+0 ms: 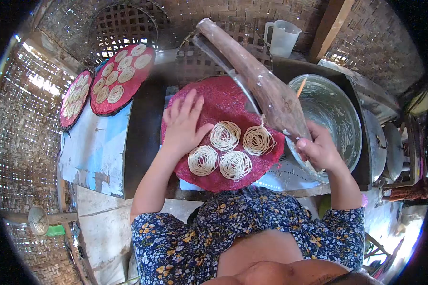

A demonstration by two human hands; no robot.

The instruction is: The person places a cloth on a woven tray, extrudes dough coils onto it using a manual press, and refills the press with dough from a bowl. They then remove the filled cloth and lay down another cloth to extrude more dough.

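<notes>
My right hand [321, 149] is wrapped around the near end of a long wooden hand press [266, 88], which slants over the work surface. Pale noodle strands hang from under the press onto a noodle coil [258, 140]. Three more round coils, including one noodle nest [225, 136], lie on the red round mat [214, 99]. My left hand [185, 123] rests with fingers spread on the left part of this mat, its thumb close to a coil. The underside of the press is partly hidden.
A large metal basin [354, 128] with whitish smears and an orange handle [301, 87] stands right. Two red mats with several coils, one a larger round mat [121, 78], lean at left. A plastic jug [284, 39] stands behind; metal lids [375, 142] are far right.
</notes>
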